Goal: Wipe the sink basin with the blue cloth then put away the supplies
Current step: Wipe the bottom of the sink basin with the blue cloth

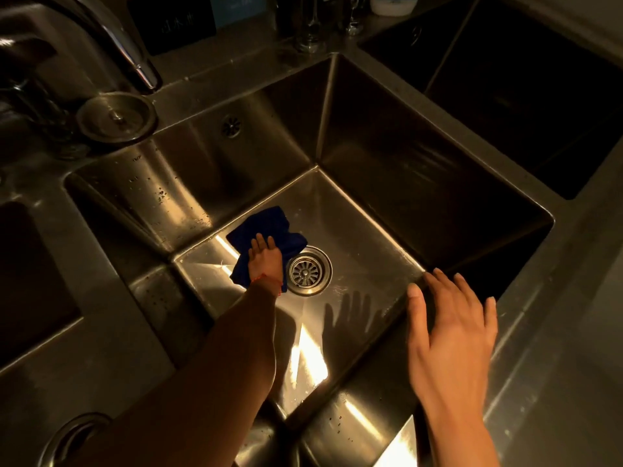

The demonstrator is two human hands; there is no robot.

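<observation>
While left hand [266,257] presses blue cloth [269,227] | drain [308,270] adjacent | faucet [111,38] overhead

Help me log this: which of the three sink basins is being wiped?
The middle basin, the one with the visible drain. The left hand presses the blue cloth on its floor.

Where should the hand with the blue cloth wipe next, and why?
Probably a sweep toward the near side of the basin floor. The left hand presses the blue cloth flat just left of the drain, so it has room to slide that way. The right hand hovers open by the sink's right rim and holds nothing, so it need not move.
</observation>
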